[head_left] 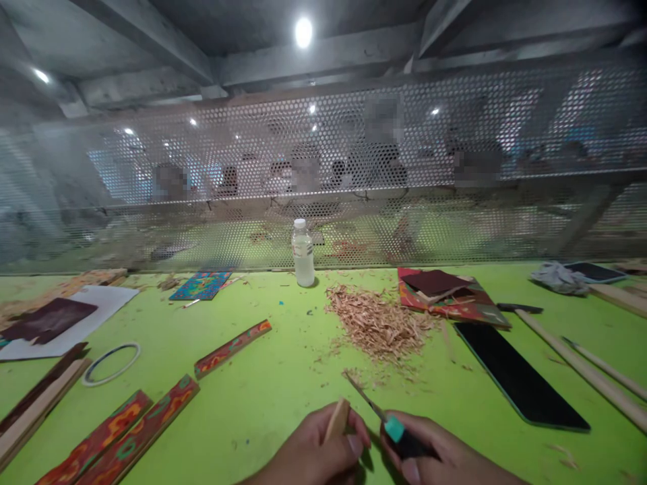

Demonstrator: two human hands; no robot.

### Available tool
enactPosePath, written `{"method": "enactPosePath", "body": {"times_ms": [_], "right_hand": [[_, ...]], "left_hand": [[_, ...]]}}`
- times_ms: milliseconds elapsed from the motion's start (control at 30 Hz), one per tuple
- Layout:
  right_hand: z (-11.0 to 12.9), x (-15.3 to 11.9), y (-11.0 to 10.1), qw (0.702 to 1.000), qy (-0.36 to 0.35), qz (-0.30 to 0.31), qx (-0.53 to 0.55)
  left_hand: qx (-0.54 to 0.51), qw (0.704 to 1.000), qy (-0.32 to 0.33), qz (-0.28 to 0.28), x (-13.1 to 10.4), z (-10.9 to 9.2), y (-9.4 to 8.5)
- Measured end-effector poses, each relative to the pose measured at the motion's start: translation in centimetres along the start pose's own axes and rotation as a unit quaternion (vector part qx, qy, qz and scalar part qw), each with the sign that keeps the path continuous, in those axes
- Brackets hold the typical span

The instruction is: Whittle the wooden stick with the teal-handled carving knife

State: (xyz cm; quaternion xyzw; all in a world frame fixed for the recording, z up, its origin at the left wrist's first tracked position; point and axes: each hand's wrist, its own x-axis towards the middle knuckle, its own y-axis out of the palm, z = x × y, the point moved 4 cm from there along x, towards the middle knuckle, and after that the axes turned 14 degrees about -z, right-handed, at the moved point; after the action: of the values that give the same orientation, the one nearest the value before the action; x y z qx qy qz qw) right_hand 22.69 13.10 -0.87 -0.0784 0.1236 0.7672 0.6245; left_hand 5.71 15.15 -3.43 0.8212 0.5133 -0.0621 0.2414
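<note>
Near the front edge of the green tabletop, my left hand [323,448] is closed around a small piece of wood [335,420], whose pale tip sticks up past the fingers. Just to its right, my right hand [429,448] grips a knife [394,428] with a dark handle and a teal band. The thin blade points up and left, apart from the wood. Beyond the blade lies a heap of curled wood shavings [381,323]. The lower end of the wood is hidden in my palm.
Painted wooden strips [232,348] and a white ring [111,364] lie on the left. A bottle [303,254] stands by the perforated metal screen [253,229]. To the right are a black slab [520,377], sandpaper [439,283], a hammer-like tool [581,364] and a crumpled cloth [559,277].
</note>
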Motion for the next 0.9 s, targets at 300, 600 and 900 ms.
{"method": "enactPosePath", "body": {"times_ms": [300,600,900], "right_hand": [[-0.8,0.7,-0.3,0.997,0.037,-0.005,-0.065],[3.8,0.1,-0.7,0.861,-0.232,-0.149,-0.428],[2.3,-0.1,-1.1,0.827,-0.27,-0.087,-0.486]], "left_hand": [[-0.065,0.997,-0.032,-0.005,-0.1,0.3,0.4],[-0.03,1.0,-0.001,-0.008,-0.9,0.0,0.5],[0.017,0.998,-0.063,0.015,-1.4,-0.3,0.4]]}}
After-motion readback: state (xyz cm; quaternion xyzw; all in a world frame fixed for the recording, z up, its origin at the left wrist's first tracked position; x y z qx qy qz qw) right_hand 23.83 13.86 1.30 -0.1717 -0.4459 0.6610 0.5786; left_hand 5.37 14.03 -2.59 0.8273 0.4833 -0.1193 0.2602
